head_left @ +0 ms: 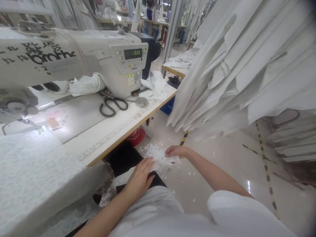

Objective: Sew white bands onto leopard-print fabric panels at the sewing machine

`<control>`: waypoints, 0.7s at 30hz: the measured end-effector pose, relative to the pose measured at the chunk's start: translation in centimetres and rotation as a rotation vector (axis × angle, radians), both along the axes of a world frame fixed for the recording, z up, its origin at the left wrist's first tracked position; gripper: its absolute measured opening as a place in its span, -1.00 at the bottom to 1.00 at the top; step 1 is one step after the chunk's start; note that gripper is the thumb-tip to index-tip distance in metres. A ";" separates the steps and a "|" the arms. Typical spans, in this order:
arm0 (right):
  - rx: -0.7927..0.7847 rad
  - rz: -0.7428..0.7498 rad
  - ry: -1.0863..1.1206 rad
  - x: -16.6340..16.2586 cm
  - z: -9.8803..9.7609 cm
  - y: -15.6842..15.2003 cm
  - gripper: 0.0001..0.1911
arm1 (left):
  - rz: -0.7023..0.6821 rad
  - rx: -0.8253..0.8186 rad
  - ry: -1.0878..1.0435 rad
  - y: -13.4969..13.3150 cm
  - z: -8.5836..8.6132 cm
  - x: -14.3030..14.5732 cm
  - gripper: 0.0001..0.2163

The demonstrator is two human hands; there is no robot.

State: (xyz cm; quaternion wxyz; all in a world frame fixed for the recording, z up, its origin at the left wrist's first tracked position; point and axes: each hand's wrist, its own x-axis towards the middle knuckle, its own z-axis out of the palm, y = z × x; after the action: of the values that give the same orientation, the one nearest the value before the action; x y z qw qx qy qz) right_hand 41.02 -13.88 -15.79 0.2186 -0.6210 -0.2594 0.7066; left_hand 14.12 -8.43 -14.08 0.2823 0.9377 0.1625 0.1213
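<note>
My left hand (140, 176) lies over my dark-clad thigh with its fingers stretched out and the thumb apart. A pale fabric strip (123, 177) runs beneath it; whether the fingers press on the strip is hidden. Out past my knee, my right hand (177, 151) has its fingers curled together around a thin white scrap (175, 159), slightly blurred. Below both hands, a heap of small white clippings (154, 153) covers the floor. Pale patterned fabric (32, 164) spreads across the sewing table (106, 135) and hangs over its front edge, by the machine's needle area.
A sewing machine (93, 56) with a lit display stands at the left. Black-handled scissors (111, 105) and crumpled white fabric (156, 84) lie on the tabletop. White garment pieces (234, 65) hang at the right. Yellow-black tape (266, 174) marks the floor.
</note>
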 end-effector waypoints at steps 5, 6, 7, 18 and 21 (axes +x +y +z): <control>0.063 -0.125 0.151 0.3 0.0 -0.1 -0.74 | -0.019 0.052 0.093 0.6 -2.2 3.5 -0.72; 0.086 -0.165 0.168 0.3 -0.1 0.0 -0.77 | -0.006 0.045 0.096 0.7 -2.5 3.5 -0.77; 0.112 -0.211 0.180 0.3 -0.3 0.2 -0.82 | 0.008 0.035 0.093 0.8 -2.7 3.4 -0.79; 0.377 -0.418 0.391 -4.4 0.5 -3.0 -0.60 | 0.343 -0.176 -0.004 5.3 2.3 1.9 -0.67; 0.373 -0.270 0.406 -5.7 3.5 -6.4 -0.69 | 0.323 -0.190 0.006 6.9 1.8 3.8 -0.69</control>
State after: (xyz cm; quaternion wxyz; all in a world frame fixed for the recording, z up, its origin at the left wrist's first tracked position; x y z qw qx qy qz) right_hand 35.31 -20.30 -12.27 0.4680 -0.4451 -0.2508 0.7211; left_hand 17.95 -1.53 -12.29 0.3460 0.8689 0.3224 0.1461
